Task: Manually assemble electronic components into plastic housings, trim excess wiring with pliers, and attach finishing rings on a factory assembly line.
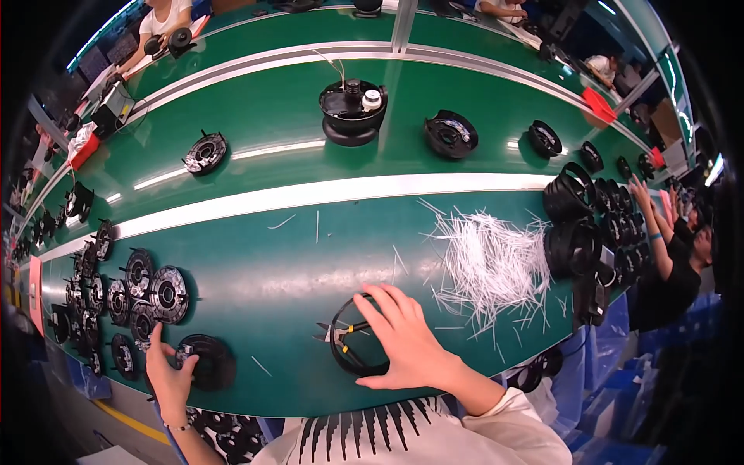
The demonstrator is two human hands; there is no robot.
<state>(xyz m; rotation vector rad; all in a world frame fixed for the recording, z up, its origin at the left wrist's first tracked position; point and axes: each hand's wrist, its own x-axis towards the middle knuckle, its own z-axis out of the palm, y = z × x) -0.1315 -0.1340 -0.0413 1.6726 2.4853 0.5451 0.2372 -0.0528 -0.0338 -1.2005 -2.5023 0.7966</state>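
My right hand (409, 339) spans a black ring (335, 358), with fingers at its far edge and thumb at its near edge. Through the ring show cutting pliers (342, 336) with yellow marks on their dark handles; their jaws point left. At the left, my left hand (168, 373) has thumb and forefinger apart beside a round black part (211, 363) lying on the green table. The thumb tip overlaps that part's left edge; whether it touches, I cannot tell. Just beyond the left hand sit several round black parts with metal fittings (169, 294).
A heap of thin white strips (496, 263) lies right of centre. Black housings (572, 246) are stacked at the right edge. Beyond a white rail (349, 191), a green belt (271, 108) carries a black assembly (353, 116) and several round parts. Other people work around.
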